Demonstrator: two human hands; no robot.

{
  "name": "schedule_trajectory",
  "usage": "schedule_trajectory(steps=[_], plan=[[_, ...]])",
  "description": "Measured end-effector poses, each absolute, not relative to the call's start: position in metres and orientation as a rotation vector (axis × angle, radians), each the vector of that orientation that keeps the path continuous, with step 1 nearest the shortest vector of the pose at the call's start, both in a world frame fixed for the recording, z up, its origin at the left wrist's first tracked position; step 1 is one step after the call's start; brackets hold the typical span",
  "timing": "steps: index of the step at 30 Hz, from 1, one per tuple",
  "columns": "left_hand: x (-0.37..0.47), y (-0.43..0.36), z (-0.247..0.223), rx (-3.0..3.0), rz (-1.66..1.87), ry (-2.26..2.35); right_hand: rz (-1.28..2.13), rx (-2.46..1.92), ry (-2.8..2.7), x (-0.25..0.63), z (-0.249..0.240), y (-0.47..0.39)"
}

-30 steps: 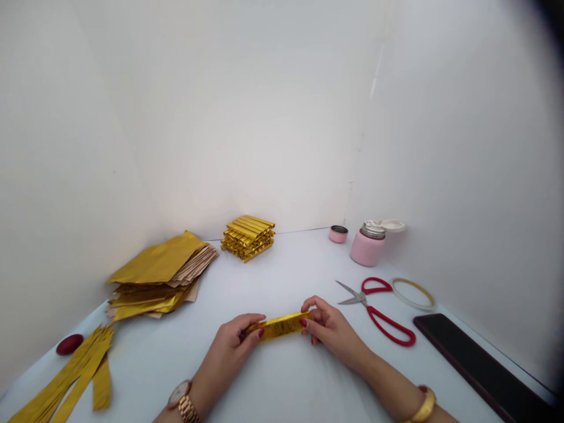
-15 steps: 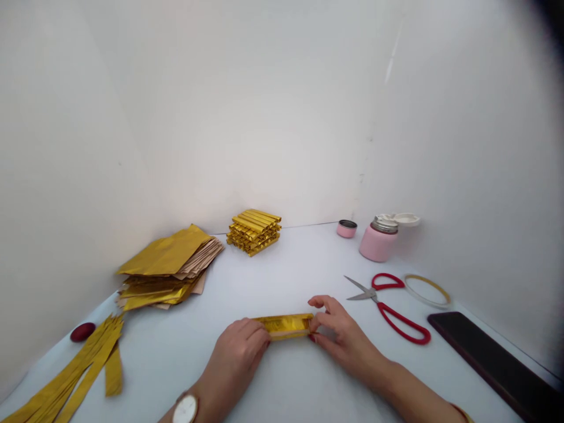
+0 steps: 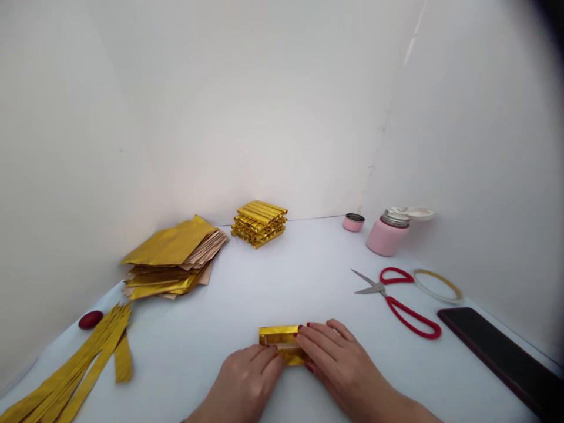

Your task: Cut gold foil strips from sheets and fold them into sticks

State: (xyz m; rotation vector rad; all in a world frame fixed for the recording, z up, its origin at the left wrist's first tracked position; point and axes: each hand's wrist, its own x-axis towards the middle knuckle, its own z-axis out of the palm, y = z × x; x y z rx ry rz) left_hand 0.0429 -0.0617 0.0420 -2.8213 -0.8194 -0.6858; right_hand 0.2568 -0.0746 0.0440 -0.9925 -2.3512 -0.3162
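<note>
Grip: both hands lie flat, fingers stretched out and pressing down on a folded gold foil piece point(image 3: 282, 343); neither hand closes around it.
Left hand: left hand point(image 3: 247, 385) sits at the lower centre of the frame, fingertips on the lower left part of the foil piece.
Right hand: right hand point(image 3: 341, 367) lies just right of it, its fingers point(image 3: 315, 343) covering the foil's right end.
Foil piece: flat on the white desk point(image 3: 299, 276), lower centre of the frame, its upper left corner showing clear of both hands.
Scissors: red-handled scissors point(image 3: 396, 296) lie to the right of the hands, blades pointing left, apart from them.
Tape ring: thin ring of tape point(image 3: 437, 285) lies just right of the scissor handles.
Dark slab: flat black object point(image 3: 502, 358) at the lower right edge.
Pink jar: open pink jar point(image 3: 388, 232) with a small pink cup point(image 3: 353, 222) beside it, right of centre by the wall.
Folded stack: pile of folded gold pieces point(image 3: 259, 223) at the centre back.
Sheets: heap of gold sheets point(image 3: 174, 255) left of centre.
Strips: gold strips point(image 3: 79, 376) at the lower left, a red oval object point(image 3: 90, 319) just beside them.
</note>
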Motion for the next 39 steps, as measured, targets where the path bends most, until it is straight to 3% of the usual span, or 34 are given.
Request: schedule_trajectory(steps=[16, 29, 39], plan=[[0.046, -0.063, 0.044, -2.808, -0.712, -0.838, -0.194, -0.924, -2.426, 0.252, 0.035, -0.073], [0.043, -0.063, 0.049, -2.872, -0.631, -0.895, 0.389, -1.303, -2.242, 0.292, 0.038, -0.086], [0.036, -0.065, 0.043, -2.942, -0.735, -1.067, 0.514, -1.256, -2.243, 0.294, 0.032, -0.083]])
